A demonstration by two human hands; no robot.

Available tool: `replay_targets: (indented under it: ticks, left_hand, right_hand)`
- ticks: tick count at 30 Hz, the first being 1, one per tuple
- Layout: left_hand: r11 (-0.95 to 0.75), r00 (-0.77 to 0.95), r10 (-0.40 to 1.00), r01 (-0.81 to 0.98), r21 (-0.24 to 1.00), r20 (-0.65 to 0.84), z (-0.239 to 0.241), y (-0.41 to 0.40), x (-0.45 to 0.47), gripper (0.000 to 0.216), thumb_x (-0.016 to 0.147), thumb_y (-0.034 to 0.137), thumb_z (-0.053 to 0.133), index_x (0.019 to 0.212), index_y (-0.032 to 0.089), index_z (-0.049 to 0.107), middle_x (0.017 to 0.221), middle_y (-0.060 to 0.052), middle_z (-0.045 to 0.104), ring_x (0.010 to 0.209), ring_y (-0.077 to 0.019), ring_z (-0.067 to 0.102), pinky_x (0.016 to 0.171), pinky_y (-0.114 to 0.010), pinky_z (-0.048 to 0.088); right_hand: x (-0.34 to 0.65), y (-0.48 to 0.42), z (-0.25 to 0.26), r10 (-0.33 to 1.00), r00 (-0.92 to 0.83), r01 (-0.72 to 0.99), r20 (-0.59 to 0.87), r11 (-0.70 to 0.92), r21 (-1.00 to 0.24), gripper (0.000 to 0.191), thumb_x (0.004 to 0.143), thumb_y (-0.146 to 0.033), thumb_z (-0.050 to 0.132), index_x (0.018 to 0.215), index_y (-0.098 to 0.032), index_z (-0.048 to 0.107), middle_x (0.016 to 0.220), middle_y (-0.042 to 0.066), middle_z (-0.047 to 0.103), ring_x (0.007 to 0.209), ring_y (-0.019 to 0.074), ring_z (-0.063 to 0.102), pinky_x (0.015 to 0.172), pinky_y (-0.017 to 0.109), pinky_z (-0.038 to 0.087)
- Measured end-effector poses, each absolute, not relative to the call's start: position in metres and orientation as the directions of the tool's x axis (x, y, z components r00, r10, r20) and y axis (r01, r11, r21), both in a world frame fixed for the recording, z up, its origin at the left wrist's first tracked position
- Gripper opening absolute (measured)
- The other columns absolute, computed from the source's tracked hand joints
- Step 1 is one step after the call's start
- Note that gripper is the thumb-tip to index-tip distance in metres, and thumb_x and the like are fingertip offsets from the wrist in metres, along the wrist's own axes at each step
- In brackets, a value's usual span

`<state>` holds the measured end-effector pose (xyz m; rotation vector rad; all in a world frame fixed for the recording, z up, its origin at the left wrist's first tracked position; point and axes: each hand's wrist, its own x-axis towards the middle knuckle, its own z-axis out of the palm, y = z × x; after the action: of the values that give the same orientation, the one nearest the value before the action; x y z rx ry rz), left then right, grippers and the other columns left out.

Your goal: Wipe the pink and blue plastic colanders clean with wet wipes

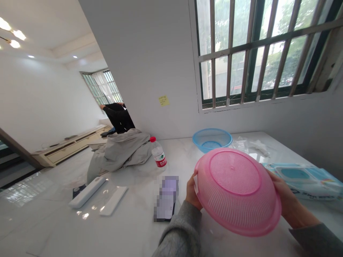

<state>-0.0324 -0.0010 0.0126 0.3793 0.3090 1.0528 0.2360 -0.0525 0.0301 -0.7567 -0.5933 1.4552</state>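
A pink plastic mesh basket is held up over the white table, its round base turned toward me. My left hand grips its left rim, and my right hand grips the right side. Most of the fingers are hidden behind the basket. A small white tag-like piece shows by the left rim. Behind the pink basket stands a blue plastic basket, close to the wall. A phone with a blurred screen lies left of my left forearm.
A red-capped water bottle stands beside grey cloth. White elongated objects lie to the left. A blue wipes pack and clear plastic wrapping are at right. A person holds up dark cloth in the background.
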Motion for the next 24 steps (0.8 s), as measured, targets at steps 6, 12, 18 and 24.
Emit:
replay_targets:
  ticks: [6, 12, 18, 24]
  left_hand:
    - [0.298, 0.325, 0.946, -0.872, 0.387, 0.005, 0.016, 0.001, -0.029, 0.021, 0.092, 0.036, 0.075, 0.103, 0.019, 0.083, 0.106, -0.008, 0.084, 0.108, -0.0268, 0.076, 0.116, -0.045, 0.048]
    - [0.273, 0.331, 0.942, -0.854, 0.444, 0.058, 0.014, -0.003, -0.02, 0.026, 0.088, 0.034, 0.083, 0.109, 0.019, 0.081, 0.123, -0.011, 0.08, 0.125, -0.0282, 0.069, 0.119, -0.047, 0.044]
    - [0.25, 0.392, 0.909, -0.788, 0.562, 0.145, 0.005, -0.009, -0.006, 0.046, 0.077, 0.041, 0.091, 0.114, 0.015, 0.08, 0.127, -0.015, 0.077, 0.134, -0.0368, 0.062, 0.122, -0.055, 0.038]
    - [0.241, 0.365, 0.924, -0.785, 0.571, 0.111, 0.002, -0.009, -0.005, 0.051, 0.075, 0.045, 0.093, 0.112, 0.014, 0.08, 0.128, -0.017, 0.077, 0.14, -0.0383, 0.057, 0.125, -0.055, 0.035]
  right_hand:
    - [0.224, -0.043, 0.017, 0.994, 0.019, -0.766, -0.11, -0.056, -0.64, 0.035, 0.095, -0.058, 0.062, 0.106, -0.03, 0.079, 0.114, 0.01, 0.083, 0.12, 0.0341, 0.074, 0.104, 0.052, 0.059]
    - [0.194, -0.051, 0.013, 0.989, -0.149, -0.665, 0.022, -0.083, -0.742, 0.057, 0.082, -0.017, 0.076, 0.137, -0.032, 0.068, 0.14, 0.006, 0.073, 0.128, 0.0296, 0.069, 0.117, 0.053, 0.049]
    - [0.183, -0.053, 0.005, 0.988, -0.149, -0.592, 0.041, -0.056, -0.804, 0.034, 0.092, -0.041, 0.08, 0.124, -0.03, 0.076, 0.125, 0.007, 0.079, 0.118, 0.0291, 0.073, 0.111, 0.054, 0.052]
    - [0.187, -0.045, -0.001, 0.995, -0.1, -0.549, -0.01, -0.064, -0.833, 0.028, 0.087, -0.043, 0.086, 0.109, -0.026, 0.081, 0.112, 0.007, 0.082, 0.104, 0.027, 0.077, 0.097, 0.046, 0.06]
